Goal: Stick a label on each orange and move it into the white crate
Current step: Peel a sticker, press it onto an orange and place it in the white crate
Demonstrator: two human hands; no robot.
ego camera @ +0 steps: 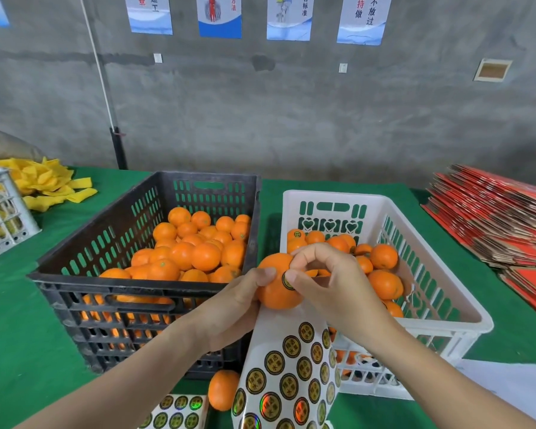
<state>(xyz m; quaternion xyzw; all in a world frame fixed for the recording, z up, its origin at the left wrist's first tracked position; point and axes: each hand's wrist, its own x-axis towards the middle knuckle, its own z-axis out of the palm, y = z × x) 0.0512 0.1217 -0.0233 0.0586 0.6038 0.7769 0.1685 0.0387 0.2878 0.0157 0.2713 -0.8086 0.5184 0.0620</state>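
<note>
Gripping the orange (274,292) with curled fingers, the left hand (235,308) is holding it up between the black crate (75,283) and the white crate (483,323), with the sticker sheet (291,366) dangling underneath, while the right hand (328,283) is pinching a round label (286,281) onto the peel, thumb down and fingers bent.

Label (286,281) on the held orange (276,292): mostly covered by the thumb of the right hand (331,283); print unreadable.
Left hand (232,311): fingers behind the orange, not visible.
Sticker sheet (291,376) hanging below both hands: top hidden under the orange, bottom cut off by the frame edge.
Second sheet (177,411), below the left hand: cut off at the bottom.
Loose orange (222,390) beside it: right side hidden by the hanging sheet.
Red card stack (502,221), well right of the right hand: runs out of frame.
</note>
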